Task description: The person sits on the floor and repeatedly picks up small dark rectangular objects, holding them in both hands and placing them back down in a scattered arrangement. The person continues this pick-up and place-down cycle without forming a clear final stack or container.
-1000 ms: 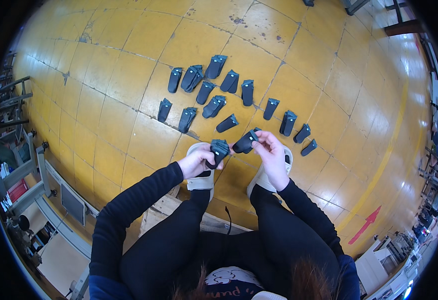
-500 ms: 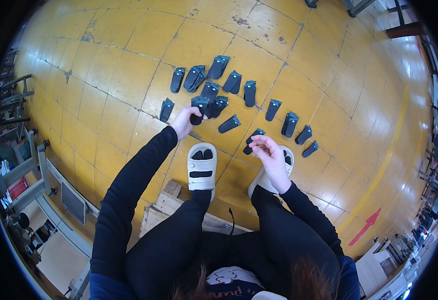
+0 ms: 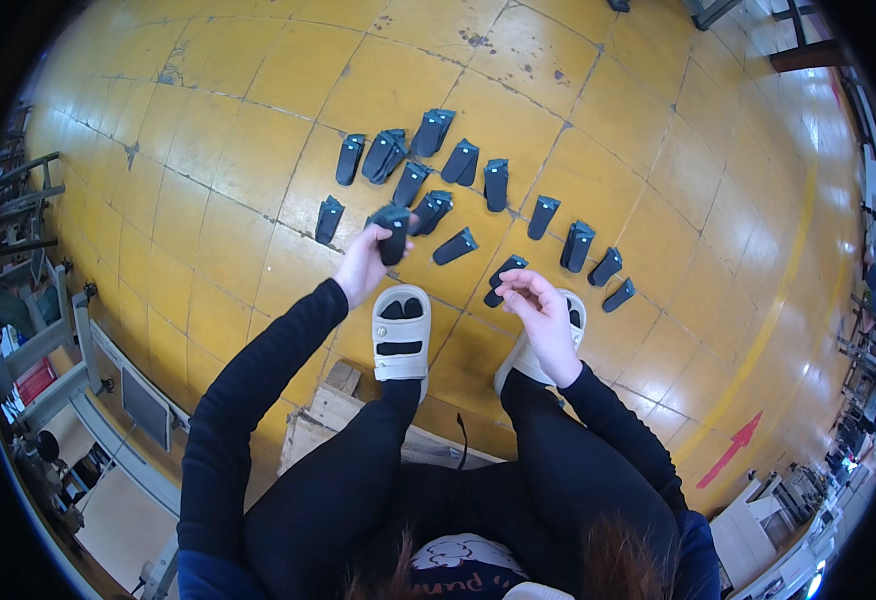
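Note:
My left hand [image 3: 365,262] holds a black oblong pad [image 3: 393,245] with a teal end, pinched between thumb and fingers above the floor. Just beyond it lie a small stack of similar pads [image 3: 431,211] and another black pad [image 3: 411,184]. My right hand [image 3: 535,310] hovers over the front of my right sandal, with thumb and fingertips drawn together. Whether anything is between those fingers is hidden. Right beside its fingertips, a black pad with a teal end [image 3: 507,277] lies on the floor.
Several more pads, single or stacked, lie spread over the yellow tiled floor [image 3: 258,190], among them a stack [image 3: 577,246] on the right. Wooden boards [image 3: 333,405] are beneath my legs. A metal-framed bench [image 3: 123,430] stands left; a red arrow [image 3: 733,448] marks the floor at right.
My left hand has drawn slightly back toward me with the black pad, away from the pads beyond it. My right hand has hardly moved.

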{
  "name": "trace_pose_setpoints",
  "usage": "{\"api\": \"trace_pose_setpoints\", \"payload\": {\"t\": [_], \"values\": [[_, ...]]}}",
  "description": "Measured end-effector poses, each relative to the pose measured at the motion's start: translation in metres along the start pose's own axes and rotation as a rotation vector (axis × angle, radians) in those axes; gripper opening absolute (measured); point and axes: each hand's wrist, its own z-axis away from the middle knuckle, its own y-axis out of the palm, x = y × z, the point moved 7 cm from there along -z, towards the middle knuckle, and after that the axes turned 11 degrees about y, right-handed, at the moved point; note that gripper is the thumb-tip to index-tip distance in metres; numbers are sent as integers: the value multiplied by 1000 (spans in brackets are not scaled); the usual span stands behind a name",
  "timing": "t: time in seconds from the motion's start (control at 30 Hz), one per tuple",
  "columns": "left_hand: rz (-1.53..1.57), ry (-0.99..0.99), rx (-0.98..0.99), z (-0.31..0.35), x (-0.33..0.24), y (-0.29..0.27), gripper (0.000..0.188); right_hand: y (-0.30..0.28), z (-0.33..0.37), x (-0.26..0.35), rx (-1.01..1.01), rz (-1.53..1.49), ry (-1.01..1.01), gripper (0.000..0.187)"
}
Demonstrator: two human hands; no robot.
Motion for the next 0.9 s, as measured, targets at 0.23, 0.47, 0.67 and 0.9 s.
{"api": "trace_pose_setpoints", "payload": {"t": [0.23,0.47,0.67,0.9], "values": [[154,-200,162,47,33,61,40,8,3,15,-25,82,-101,17],[169,-210,210,59,35,89,34,16,13,39,-78,371,-344,24],[146,-233,164,66,43,87,34,15,17,42,-143,441,-357,24],[146,-241,130,68,44,89,32,16,24,48,-181,588,-539,16]]}}
